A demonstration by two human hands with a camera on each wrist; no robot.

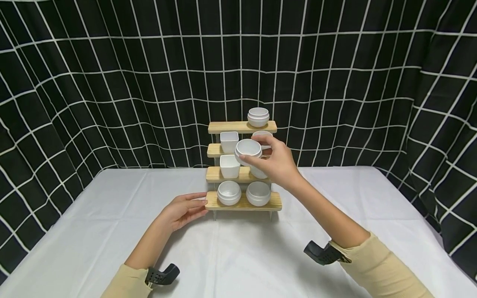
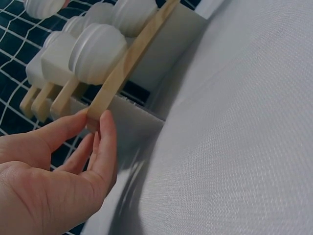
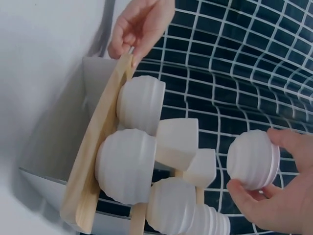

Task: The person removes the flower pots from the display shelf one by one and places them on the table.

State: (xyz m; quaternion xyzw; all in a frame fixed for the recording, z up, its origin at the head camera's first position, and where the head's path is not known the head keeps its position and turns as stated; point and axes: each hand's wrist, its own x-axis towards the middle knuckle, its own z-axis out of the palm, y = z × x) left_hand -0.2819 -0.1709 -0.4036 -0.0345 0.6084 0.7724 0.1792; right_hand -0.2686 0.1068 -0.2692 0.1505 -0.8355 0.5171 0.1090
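While black curtain (image 1: 130,89) with a white grid hangs across the back and both sides of the frame, white cloth (image 1: 130,231), lightly creased, covers the bench (image 1: 354,194) along the lower half. A four-tiered shelf (image 1: 227,127) of pale wood stands at the centre of the frame. On its top tier, at right, sits a round cup (image 1: 258,117); the next two tiers each carry a square cup at left, an upper one (image 1: 229,142) and a lower one (image 1: 230,167), with round cups at right that the right grip (image 1: 277,161) and its load partly hide in the head view. Two round cups, a left one (image 1: 229,193) and a right one (image 1: 258,193), stand side by side on the lowest plank (image 1: 244,203). Just right of centre, the right grip pinches the held cup (image 1: 247,151) between thumb and fingers, in the air before the shelf. That cup is round, its mouth upward and its axis nearly upright; the planks' long axis runs left to right. At centre left, the left grip (image 1: 184,210) pinches the left end of the lowest plank. Tan sleeves, left (image 1: 128,283) and right (image 1: 384,265), enter from the bottom corners.
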